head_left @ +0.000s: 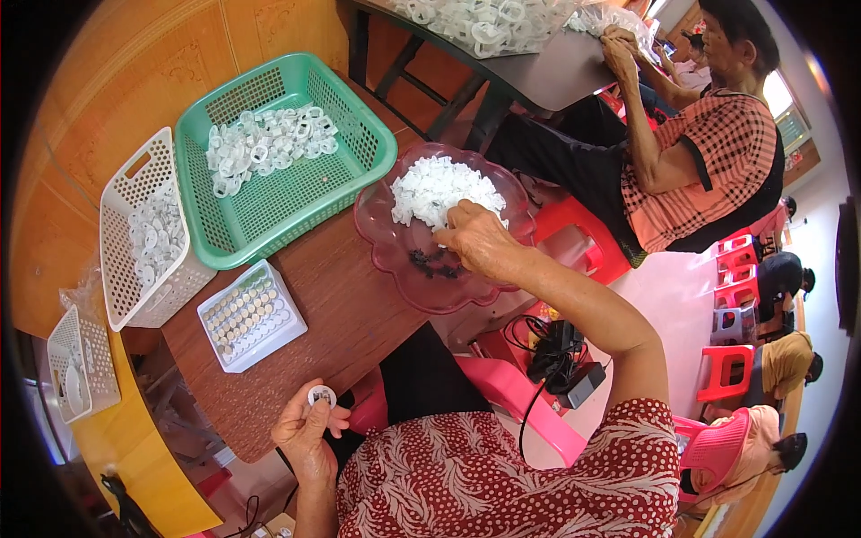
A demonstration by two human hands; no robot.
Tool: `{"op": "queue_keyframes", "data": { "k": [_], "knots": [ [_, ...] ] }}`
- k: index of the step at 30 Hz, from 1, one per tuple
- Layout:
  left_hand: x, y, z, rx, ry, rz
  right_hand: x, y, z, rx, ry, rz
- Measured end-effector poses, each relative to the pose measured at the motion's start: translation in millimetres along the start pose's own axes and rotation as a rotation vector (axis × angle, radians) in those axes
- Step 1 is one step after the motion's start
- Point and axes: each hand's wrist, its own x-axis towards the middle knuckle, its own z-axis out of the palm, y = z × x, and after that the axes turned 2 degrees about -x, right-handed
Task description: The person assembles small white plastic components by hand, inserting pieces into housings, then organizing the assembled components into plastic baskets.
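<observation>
My left hand is pinched around a small round white plastic piece with a dark part in its middle, just off the table's near edge. My right hand reaches into a translucent pink scalloped bowl. Its fingertips are drawn together beside a heap of small white pieces; whatever they hold is hidden. Several small black parts lie in the same bowl, left of that hand. On the brown table sits a white tray with rows of round silver-coloured discs.
A green basket of clear plastic pieces stands behind the tray, with white baskets at its left. Black cables and an adapter lie at my right. Another person works at a dark table beyond red stools.
</observation>
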Motion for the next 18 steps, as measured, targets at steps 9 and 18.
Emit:
{"op": "queue_keyframes", "data": {
  "k": [9,18],
  "knots": [
    [-2,-6,-2,-0.024,0.006,0.005,9,-6,-7,-0.087,-0.071,-0.255],
    [-5,-2,-2,-0.061,-0.034,0.002,10,3,3,-0.038,-0.04,-0.202]
  ]
}}
